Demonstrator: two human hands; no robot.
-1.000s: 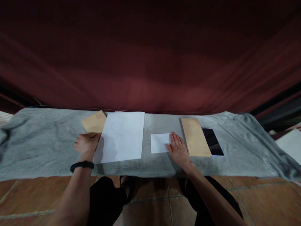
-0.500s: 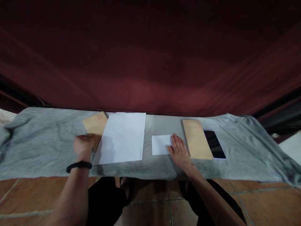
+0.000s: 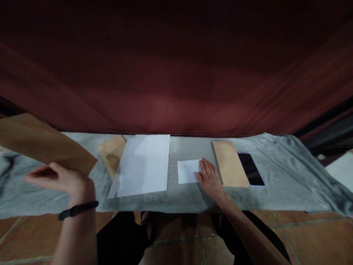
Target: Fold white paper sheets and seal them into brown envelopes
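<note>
Left hand [image 3: 59,178], grip unclear, meets a brown envelope [image 3: 41,141] left of the white sheets [image 3: 143,165]; outstretched right hand [image 3: 210,178] lies flat on small paper [image 3: 188,172] right of them.

The brown envelope [image 3: 46,141] is held raised and tilted in the left hand [image 3: 62,180], slightly blurred, its left end cropped and one corner pointing right. The small white paper [image 3: 189,172], rectangular and unfolded, lies flat near centre, its right edge beneath the right hand [image 3: 210,180].
</note>
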